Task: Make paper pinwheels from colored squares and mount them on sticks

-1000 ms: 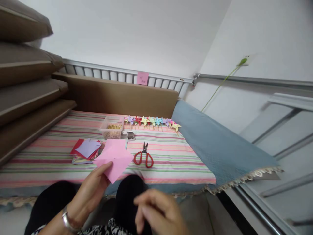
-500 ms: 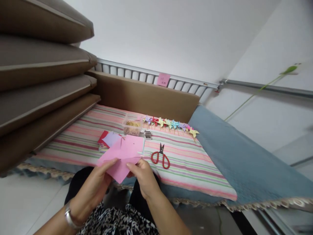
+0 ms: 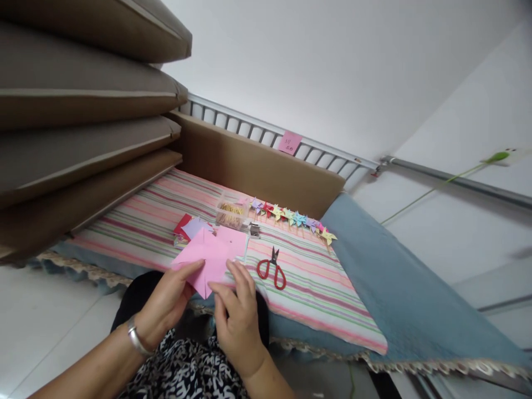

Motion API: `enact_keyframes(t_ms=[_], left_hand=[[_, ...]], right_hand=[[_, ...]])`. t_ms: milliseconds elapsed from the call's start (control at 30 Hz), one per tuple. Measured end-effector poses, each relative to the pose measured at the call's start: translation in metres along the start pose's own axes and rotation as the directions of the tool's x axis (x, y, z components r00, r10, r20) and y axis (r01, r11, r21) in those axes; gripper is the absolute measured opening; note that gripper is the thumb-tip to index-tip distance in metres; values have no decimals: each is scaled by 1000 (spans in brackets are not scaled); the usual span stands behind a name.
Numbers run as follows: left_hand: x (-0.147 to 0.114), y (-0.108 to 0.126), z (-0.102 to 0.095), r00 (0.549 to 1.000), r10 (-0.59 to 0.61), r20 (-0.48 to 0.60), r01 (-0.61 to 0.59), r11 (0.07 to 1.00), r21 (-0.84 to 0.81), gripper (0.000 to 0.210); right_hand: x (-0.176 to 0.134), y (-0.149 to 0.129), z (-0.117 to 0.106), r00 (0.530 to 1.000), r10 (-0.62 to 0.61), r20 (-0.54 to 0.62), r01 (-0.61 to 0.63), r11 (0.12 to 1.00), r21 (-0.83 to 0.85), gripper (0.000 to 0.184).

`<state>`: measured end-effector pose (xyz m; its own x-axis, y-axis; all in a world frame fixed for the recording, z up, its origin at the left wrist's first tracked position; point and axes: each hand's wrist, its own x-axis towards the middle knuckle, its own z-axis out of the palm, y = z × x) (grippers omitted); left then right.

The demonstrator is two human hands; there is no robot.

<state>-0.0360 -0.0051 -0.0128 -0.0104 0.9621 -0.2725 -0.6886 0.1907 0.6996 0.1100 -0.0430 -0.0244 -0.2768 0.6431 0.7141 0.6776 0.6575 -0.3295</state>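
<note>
In the head view, a pink paper square [image 3: 203,254] with slits cut in toward its middle is held above my lap. My left hand [image 3: 174,291] pinches its lower left side, thumb on top and fingers underneath. My right hand [image 3: 236,310] has its fingertips bent against the paper's lower right edge; its grip is partly hidden. Behind the square, another pink sheet [image 3: 235,239] with a small dark dot lies on the striped cloth. Red-handled scissors [image 3: 272,269] lie to the right with their blades pointing away from me.
Red and lilac papers [image 3: 183,227] lie at the left. A clear plastic box [image 3: 230,213] contains thin golden sticks, with a small metal object [image 3: 254,229] beside it. Several colourful paper pinwheels [image 3: 299,219] form a row. Stacked cushions [image 3: 91,105] rise at the left.
My right hand has shifted from pinching the paper's right corner to bent fingers on its lower right edge. The paper has turned slightly, and the whole view has tilted.
</note>
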Motion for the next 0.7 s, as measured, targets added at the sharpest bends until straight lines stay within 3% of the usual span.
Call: enact_keyframes(t_ms=[133,267,700], left_hand=[[-4,-4,3,1000,-28,-3,28,999,-34,24],[-7,-11,6,999,-48,13,49,998,-26,26],[-14,-14,10,991,68,116,-82,989,123,35]], right_hand=[[-7,-3,6,997,18,75,-16,1000,-24,36],[-7,1,7,997,16,69,-13,999,-32,30],[1,-1,-6,992,112,48,-114,993,30,15]])
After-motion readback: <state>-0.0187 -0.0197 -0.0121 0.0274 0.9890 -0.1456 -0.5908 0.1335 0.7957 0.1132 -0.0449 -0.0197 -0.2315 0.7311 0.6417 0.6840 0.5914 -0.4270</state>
